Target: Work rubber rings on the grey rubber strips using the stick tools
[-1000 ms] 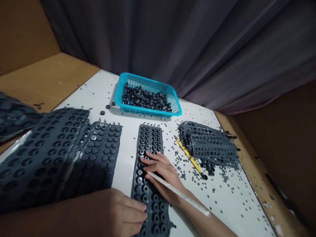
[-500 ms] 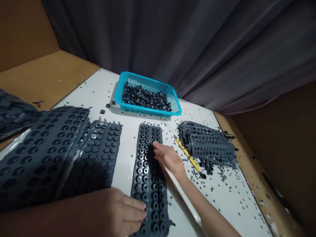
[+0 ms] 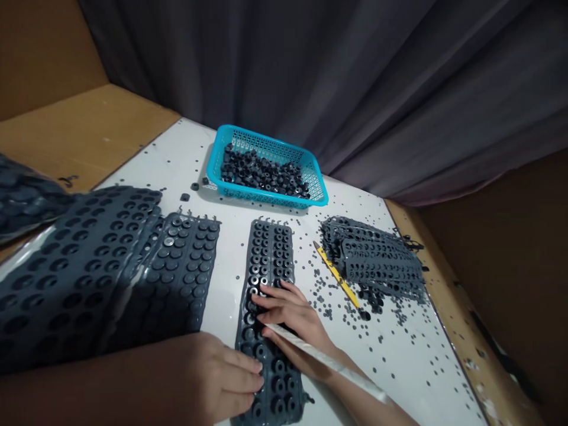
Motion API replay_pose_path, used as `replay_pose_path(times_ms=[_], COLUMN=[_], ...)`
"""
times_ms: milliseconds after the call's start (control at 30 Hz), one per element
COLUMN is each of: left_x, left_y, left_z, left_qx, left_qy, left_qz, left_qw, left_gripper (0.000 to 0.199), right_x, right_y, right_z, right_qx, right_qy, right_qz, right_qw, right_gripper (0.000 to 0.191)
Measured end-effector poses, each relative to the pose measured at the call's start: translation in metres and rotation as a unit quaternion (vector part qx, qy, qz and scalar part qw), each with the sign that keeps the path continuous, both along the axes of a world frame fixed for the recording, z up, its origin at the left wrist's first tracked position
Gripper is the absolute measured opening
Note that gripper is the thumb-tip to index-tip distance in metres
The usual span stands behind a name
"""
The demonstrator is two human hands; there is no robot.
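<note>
Reference landmark: the turquoise basket point(image 3: 275, 197). All positions are given from it, as seen by the wearer.

1. The white tabletop point(image 3: 226, 284) extends from the basket toward the wearer.

2. The cavity sheet point(image 3: 75, 266) lies to the near left of the basket; the button sheet point(image 3: 181, 266) sits between that sheet and the line running straight from the basket to the wearer.

3. The centre strip point(image 3: 268, 269) lies flat, directly on the near side of the basket and apart from it. Its long axis runs away from the wearer; the far end, fringed with small tabs, points at the basket.

4. Governing relation: the strip lies directly beneath the right hand point(image 3: 290, 319), which spreads its fingers over the middle length from the right edge. The left hand point(image 3: 233, 378) is at the near end, farther from the basket, fingertips on the left part of the strip. Its thumb is hidden; whether it pinches the strip cannot be told.

5. The right hand holds a white rod point(image 3: 328, 359) between thumb and forefinger. The rod slants across the strip's axis: inner end at the strip, outer end toward the wearer's right, away from the basket.
</note>
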State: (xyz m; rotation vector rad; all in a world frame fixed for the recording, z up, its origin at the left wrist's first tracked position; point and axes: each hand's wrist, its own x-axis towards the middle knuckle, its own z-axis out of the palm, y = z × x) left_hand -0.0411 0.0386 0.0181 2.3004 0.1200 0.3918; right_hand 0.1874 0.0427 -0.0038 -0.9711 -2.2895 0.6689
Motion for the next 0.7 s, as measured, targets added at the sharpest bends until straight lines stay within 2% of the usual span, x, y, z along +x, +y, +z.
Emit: replay_pose_path(times_ms=[100,200,300,433,500,567,633,700], left_x=[0.001,0.002,0.002,0.001,0.0,0.0,0.0,0.001], left_y=[0.002,0.007,0.012,0.01,0.007,0.006,0.005,0.005], left_z=[0.003,0.014,0.022,0.018,0.013,0.01,0.009,0.009], left_qx=[0.01,0.019,0.025,0.016,0.01,0.011,0.012,0.013], left_qy=[0.006,0.026,0.047,0.032,0.019,0.022,0.041,0.048], left_qz=[0.003,-0.027,-0.051,-0.033,-0.021,-0.021,-0.033,-0.034], left_qw=[1.0,0.999,0.997,0.999,1.0,0.999,0.999,0.998], left_gripper=[0.032,0.035,0.038,0.037,0.036,0.035,0.036,0.036], right_x=[-0.001,0.0,0.007,0.021,0.023,0.019,0.011,0.004], right_y=[0.005,0.012,0.021,0.025,0.019,0.007,-0.006,-0.015], right_z=[-0.006,-0.013,-0.015,-0.004,0.002,0.006,0.007,0.006], right_qx=[0.079,0.161,0.197,0.169,0.123,0.051,-0.015,-0.039], right_qy=[-0.006,-0.026,-0.047,-0.024,-0.01,0.006,0.02,0.018], right_qz=[0.015,0.029,-0.008,-0.18,-0.231,-0.207,-0.131,-0.063], right_qw=[0.997,0.986,0.979,0.969,0.965,0.977,0.991,0.997], right_gripper=[0.007,0.008,0.014,0.017,0.013,0.009,0.007,0.007])
